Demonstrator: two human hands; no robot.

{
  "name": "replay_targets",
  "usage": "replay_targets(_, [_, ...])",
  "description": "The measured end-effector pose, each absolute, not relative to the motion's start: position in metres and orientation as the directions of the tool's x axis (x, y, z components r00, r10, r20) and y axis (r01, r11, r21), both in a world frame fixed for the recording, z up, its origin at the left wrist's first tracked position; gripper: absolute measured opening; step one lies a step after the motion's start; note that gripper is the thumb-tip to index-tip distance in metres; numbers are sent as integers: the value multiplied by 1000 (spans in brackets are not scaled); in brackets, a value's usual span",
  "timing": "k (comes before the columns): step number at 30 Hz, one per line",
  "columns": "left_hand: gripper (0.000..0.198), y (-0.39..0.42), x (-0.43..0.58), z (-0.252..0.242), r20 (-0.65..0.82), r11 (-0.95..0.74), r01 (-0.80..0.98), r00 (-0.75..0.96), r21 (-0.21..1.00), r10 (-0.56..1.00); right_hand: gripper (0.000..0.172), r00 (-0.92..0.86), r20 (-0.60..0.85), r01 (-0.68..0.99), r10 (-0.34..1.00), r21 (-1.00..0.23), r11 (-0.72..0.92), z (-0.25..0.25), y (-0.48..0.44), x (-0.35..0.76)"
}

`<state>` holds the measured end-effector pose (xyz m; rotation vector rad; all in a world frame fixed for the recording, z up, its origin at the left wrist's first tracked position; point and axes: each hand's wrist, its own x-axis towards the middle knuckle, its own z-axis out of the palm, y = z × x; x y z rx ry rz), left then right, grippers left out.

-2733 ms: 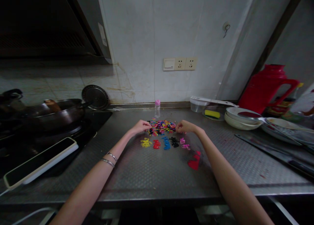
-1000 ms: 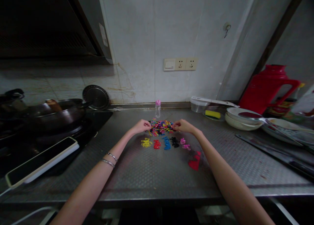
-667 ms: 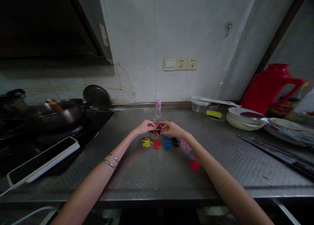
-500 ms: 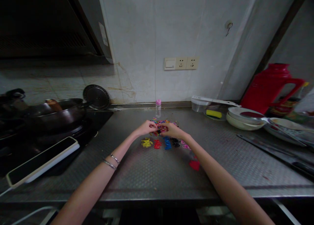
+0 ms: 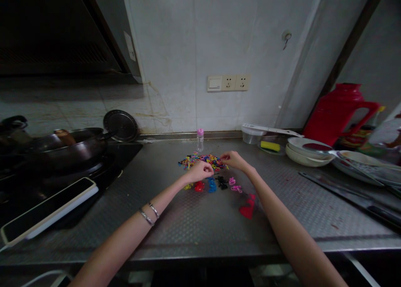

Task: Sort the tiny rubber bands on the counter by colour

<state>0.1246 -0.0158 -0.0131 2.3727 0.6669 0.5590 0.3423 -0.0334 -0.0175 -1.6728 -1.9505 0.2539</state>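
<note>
A heap of mixed small coloured rubber bands (image 5: 203,159) lies on the steel counter (image 5: 194,220). In front of it sit small sorted clusters: red (image 5: 199,187), blue (image 5: 212,185), black (image 5: 222,182) and pink (image 5: 233,184); a yellow cluster is mostly hidden by my wrist. My left hand (image 5: 199,171) is closed in a pinch just above the red and blue clusters; what it holds is too small to name. My right hand (image 5: 231,159) pinches at the heap's right edge. A red piece (image 5: 248,207) lies nearer to me.
A small bottle with a pink cap (image 5: 200,139) stands behind the heap. A dark wok (image 5: 67,145) and a phone (image 5: 46,209) are on the stove at left. Bowls (image 5: 305,151), a yellow sponge (image 5: 270,146), a red thermos jug (image 5: 340,111) and a knife (image 5: 351,195) fill the right side.
Both hands met over the heap, then parted. My left hand has come down toward the sorted clusters, covering the yellow one; my right hand has gone back to the heap's right edge.
</note>
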Motion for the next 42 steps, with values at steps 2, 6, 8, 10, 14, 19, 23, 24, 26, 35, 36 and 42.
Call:
replay_targets(2, [19, -28, 136, -16, 236, -712, 340, 782, 615, 577, 26, -59, 235, 842, 970, -510, 175, -18, -34, 352])
replay_targets(6, [19, -45, 148, -21, 234, -746, 401, 777, 531, 584, 27, -79, 162, 827, 984, -540, 155, -17, -38, 361])
replay_targets(8, [21, -49, 148, -24, 228, -765, 408, 790, 499, 569, 24, -92, 131, 841, 987, -521, 148, -16, -40, 366])
replay_targets(10, [23, -49, 147, -26, 219, -778, 393, 809, 490, 546, 22, -91, 104, 860, 990, -494, 131, -14, -41, 371])
replay_targets(14, [26, -46, 142, -27, 216, -771, 353, 823, 531, 525, 25, -53, 58, 886, 997, -458, 74, -15, -41, 380])
replay_targets(19, [27, -34, 133, -20, 260, -722, 341, 771, 601, 581, 30, -70, -5, 880, 998, -471, 59, -21, -41, 380])
replay_targets(23, [27, -16, 121, -12, 276, -642, 310, 713, 701, 645, 26, -92, 1, 863, 996, -498, 80, -23, -40, 376])
replay_targets(24, [27, -11, 117, -10, 277, -618, 304, 693, 725, 666, 24, -98, -1, 856, 995, -509, 84, -24, -40, 376])
replay_targets(26, [27, -1, 109, -8, 265, -560, 308, 644, 769, 718, 21, -115, -8, 839, 993, -536, 93, -24, -40, 375])
replay_targets(35, [30, 37, 75, -20, 202, -380, 389, 427, 839, 881, 19, -143, 58, 777, 988, -611, 148, -14, -41, 363])
replay_targets(36, [29, 41, 73, -22, 199, -374, 392, 419, 840, 886, 19, -163, 89, 759, 983, -625, 182, -12, -41, 355])
replay_targets(42, [26, 57, 66, -38, 194, -376, 450, 399, 810, 896, 16, -347, 260, 666, 901, -609, 432, -6, -51, 272])
